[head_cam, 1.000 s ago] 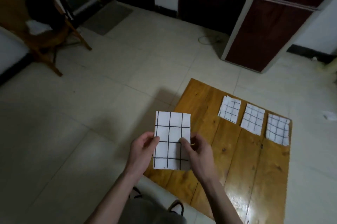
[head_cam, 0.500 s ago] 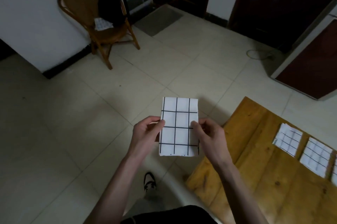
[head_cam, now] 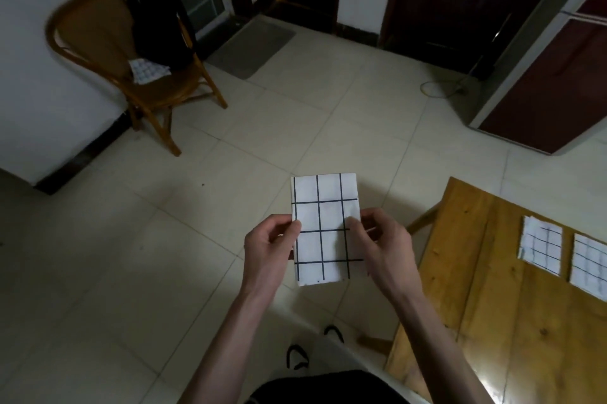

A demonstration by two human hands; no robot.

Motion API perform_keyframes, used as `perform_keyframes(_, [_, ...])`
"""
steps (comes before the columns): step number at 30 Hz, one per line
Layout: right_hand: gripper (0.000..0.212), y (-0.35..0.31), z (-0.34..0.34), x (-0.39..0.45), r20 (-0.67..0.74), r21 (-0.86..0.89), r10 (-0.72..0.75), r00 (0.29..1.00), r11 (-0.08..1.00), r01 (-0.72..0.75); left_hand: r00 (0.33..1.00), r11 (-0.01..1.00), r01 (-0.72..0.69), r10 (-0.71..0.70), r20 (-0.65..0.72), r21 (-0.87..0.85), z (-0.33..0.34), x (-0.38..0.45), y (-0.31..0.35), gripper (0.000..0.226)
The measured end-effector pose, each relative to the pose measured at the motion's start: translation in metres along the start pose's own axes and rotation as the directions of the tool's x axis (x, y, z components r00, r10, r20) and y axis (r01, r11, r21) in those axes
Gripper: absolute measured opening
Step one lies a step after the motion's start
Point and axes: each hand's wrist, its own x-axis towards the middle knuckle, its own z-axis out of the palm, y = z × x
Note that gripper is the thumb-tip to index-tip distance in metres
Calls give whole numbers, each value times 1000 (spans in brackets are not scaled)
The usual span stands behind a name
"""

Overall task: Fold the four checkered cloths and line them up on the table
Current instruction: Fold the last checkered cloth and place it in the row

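Note:
A folded white cloth with black grid lines is held upright in the air over the tiled floor, left of the wooden table. My left hand pinches its left edge and my right hand pinches its right edge. Two folded checkered cloths lie side by side on the table at the right: one nearer the table's left part, the other cut off by the frame edge. Another checkered cloth lies on the seat of a chair at the far left.
A rattan chair with a dark garment over its back stands by the white wall at far left. A grey doormat lies before dark doors. A dark red cabinet stands at the right. A cable lies on the floor.
The view has swung left, away from the table, so the chair came into sight and the table cloths slid to the right edge. Both hands keep holding the folded cloth.

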Motion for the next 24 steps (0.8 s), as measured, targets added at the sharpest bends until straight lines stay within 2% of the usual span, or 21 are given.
perform_keyframes(6, [12,2,-2,41,-72,90,69,995,994,-62,997,999,36,-33,71,-31,20,51,16,6])
perform_keyframes(11, [10,10,-12,103,-150,162,118,982,982,-93,987,996,-64,54,154,60,59,115,37,6])
perform_keyframes(17, [9,7,-40,184,-212,217,164,963,969,-117,977,995,-55,36,212,85,116,195,75,6])
perform_keyframes(24, [11,6,-72,284,-224,220,178,958,967,-128,982,996,-58,45,182,67,179,284,122,11])
